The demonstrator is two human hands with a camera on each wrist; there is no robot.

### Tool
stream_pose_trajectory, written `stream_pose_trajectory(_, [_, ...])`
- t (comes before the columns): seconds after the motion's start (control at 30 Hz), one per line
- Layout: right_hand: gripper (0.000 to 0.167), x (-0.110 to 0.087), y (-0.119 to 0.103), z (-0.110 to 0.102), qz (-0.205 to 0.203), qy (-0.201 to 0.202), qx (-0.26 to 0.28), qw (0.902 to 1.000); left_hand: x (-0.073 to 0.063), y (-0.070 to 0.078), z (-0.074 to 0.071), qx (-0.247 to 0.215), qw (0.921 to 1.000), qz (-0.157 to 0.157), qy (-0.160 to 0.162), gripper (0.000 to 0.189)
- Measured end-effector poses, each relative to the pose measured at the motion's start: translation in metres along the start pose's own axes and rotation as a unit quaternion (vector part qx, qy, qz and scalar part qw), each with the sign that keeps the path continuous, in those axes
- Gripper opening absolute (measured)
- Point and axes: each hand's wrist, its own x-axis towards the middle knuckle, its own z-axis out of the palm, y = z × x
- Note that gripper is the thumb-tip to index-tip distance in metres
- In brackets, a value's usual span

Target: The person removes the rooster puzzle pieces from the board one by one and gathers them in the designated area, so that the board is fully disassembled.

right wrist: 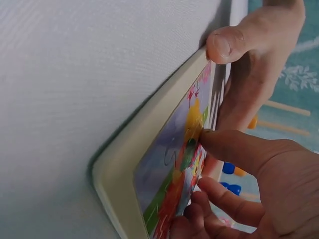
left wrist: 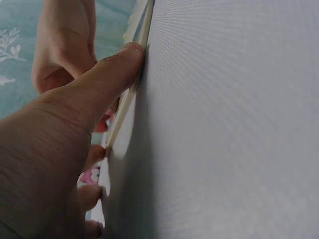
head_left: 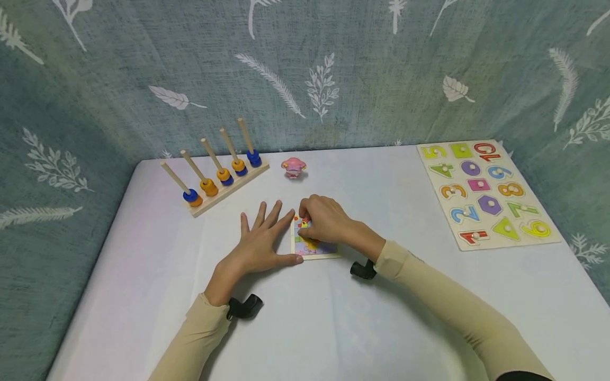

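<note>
A small picture puzzle (head_left: pixel 316 248) with a pale wooden frame and a colourful chicken picture lies flat on the table. My left hand (head_left: pixel 262 243) is spread beside it, with the thumb on its near left corner and the index fingertip at its far left edge. Over the picture, my right hand (head_left: pixel 329 219) bends its fingers and thumb around a puzzle piece (right wrist: pixel 195 119). The right wrist view shows the thumb and several fingertips touching the picture surface. Whether the piece is raised from the frame cannot be made out.
At the back left stands a wooden peg rack (head_left: pixel 229 188) with blue and orange rings. A small pink toy (head_left: pixel 293 167) sits behind the puzzle. To the right lies a number and shape board (head_left: pixel 491 196). A leaf-patterned cloth (head_left: pixel 362 79) hangs behind the white table (head_left: pixel 295 328).
</note>
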Motion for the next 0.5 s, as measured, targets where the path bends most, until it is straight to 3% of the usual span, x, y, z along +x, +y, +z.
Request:
stream_pose_trajectory(0.3, [0.037, -0.0004, -0.0005, -0.0018, 0.002, -0.009, 0.008, 0.9999, 0.0010, 0.0006, 0.0021, -0.001, 1.0000, -0.008, -0.002, 0.108])
stream_pose_trajectory(0.5, [0.042, -0.0014, -0.0037, 0.0016, -0.001, -0.002, -0.015, 0.9999, -0.0014, -0.0007, 0.0026, -0.004, 1.0000, -0.003, 0.006, 0.107])
